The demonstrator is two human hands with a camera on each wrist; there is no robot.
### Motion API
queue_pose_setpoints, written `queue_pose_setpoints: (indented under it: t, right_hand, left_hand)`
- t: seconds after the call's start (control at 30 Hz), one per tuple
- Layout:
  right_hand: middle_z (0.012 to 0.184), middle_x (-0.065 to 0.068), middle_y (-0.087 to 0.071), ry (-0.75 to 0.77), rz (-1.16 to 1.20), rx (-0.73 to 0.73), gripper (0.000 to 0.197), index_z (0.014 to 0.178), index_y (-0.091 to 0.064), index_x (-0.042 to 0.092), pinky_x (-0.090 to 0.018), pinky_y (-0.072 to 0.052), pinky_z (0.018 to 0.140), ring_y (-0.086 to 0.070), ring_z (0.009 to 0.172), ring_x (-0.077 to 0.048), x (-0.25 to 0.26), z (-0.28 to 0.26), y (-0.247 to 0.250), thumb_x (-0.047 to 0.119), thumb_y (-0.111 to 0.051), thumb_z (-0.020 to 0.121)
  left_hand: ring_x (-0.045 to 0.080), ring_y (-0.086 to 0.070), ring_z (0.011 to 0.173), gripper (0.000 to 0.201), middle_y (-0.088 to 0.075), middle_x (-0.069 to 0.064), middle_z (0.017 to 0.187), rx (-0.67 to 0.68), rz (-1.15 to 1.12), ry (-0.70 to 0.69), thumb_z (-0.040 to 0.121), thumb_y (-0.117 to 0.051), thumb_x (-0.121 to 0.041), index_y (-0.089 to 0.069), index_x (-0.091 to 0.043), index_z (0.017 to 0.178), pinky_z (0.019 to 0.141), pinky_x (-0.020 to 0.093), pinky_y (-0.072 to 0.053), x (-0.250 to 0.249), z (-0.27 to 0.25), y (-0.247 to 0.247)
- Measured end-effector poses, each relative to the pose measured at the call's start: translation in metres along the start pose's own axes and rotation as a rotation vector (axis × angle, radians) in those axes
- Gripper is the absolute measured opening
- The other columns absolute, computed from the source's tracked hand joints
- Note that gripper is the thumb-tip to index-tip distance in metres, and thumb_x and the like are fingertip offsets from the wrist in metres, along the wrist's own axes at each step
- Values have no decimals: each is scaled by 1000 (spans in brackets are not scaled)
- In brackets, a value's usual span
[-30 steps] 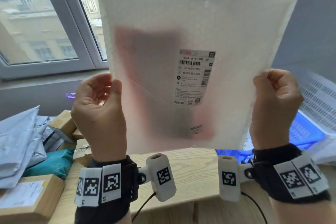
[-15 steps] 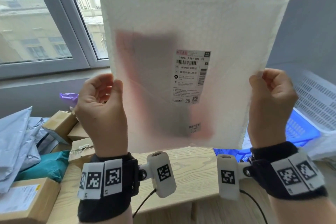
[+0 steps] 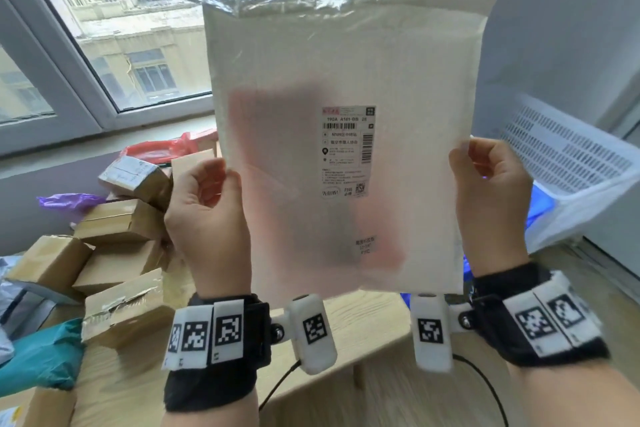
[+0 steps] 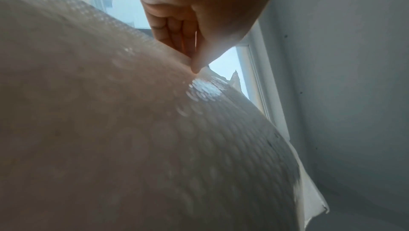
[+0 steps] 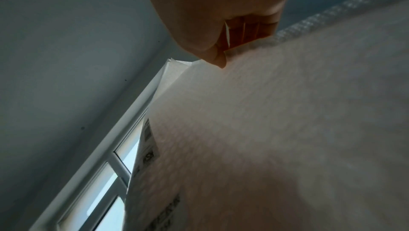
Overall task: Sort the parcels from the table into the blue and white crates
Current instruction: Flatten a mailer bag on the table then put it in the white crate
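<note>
Holding the white bubble mailer up against the window light, this person is plainly in the reading step of the sort. Left hand pinches the mailer's edge at nine o'clock, right hand pinches the edge at three o'clock, thumbs on the near face and fingers curled behind. The parcel hangs upright in mid-air above the table, touching nothing else.

And there's the shipping label, dead centre! Top line reads roughly "190A A161-BB 28", with a barcode below and "N109" opening the next line, followed by Chinese characters too small for me to make out. A QR code sits at the label's lower right, and a smaller sticker lies towards six o'clock, unreadable. A dark pinkish rectangle shows through the skin, so something flat is inside.

Next move, I'd say: settle the destination from that code, then swing to four o'clock, where the white crate stands with the blue crate showing beneath it. The mailer is floppy, so two hands until it's over the rim. Plenty left yet: cardboard boxes are heaped at eight o'clock.
</note>
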State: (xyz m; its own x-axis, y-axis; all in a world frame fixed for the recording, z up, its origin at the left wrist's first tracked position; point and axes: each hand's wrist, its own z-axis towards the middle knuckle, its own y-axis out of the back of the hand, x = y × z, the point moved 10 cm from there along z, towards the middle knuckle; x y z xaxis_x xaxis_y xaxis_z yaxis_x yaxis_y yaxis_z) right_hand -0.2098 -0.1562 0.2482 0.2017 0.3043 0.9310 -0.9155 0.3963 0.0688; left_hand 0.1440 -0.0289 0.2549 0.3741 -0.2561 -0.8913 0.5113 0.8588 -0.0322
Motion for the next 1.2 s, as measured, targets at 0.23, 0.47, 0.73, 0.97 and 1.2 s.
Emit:
queue_pose_setpoints:
  t: [0.23, 0.47, 0.73, 0.97, 1.2]
  right_hand:
    - [96, 1, -67, -158, -193, -14, 16, 105, -61, 18, -32, -48, 82, -61, 88, -18, -70, 34, 62, 11, -58, 91]
    - [94, 1, -62, -232, -331, 8, 29, 110, -63, 17, -32, -48, 82, -59, 91, -21, -144, 112, 144, 0, -54, 88]
    - [101, 1, -62, -265, -399, 62, 27, 119, -62, 15, -24, -38, 75, -57, 93, -18, -201, 206, 246, 11, -58, 92]
    - [112, -7, -67, -246, -506, 48, 37, 126, -62, 10, -25, -40, 78, -60, 101, -24, -249, 279, 309, 8, -63, 88]
    - [106, -15, -64, -234, -646, 69, 29, 113, -63, 3, -34, -44, 76, -57, 98, -32, -301, 377, 322, 6, -64, 84]
  left_hand:
    - [1, -63, 73, 11, -69, -11, 86, 247, 72, 150, 88, -69, -12, -69, -19, 98, 74, 18, -50, 38, -43, -100]
    - [6, -62, 73, 16, -67, -15, 81, 387, 185, 266, 85, -66, -9, -68, -23, 94, 76, 26, -47, 55, -113, -227]
    - [11, -65, 84, 16, -71, -7, 89, 448, 239, 357, 84, -67, -17, -71, -20, 100, 78, 23, -47, 42, -206, -371]
    - [11, -66, 87, 19, -71, -8, 93, 485, 261, 356, 86, -68, -21, -69, -21, 105, 82, 27, -50, 35, -255, -469]
    - [15, -65, 79, 17, -69, -8, 85, 565, 306, 325, 89, -63, -21, -68, -27, 104, 78, 33, -52, 56, -268, -587]
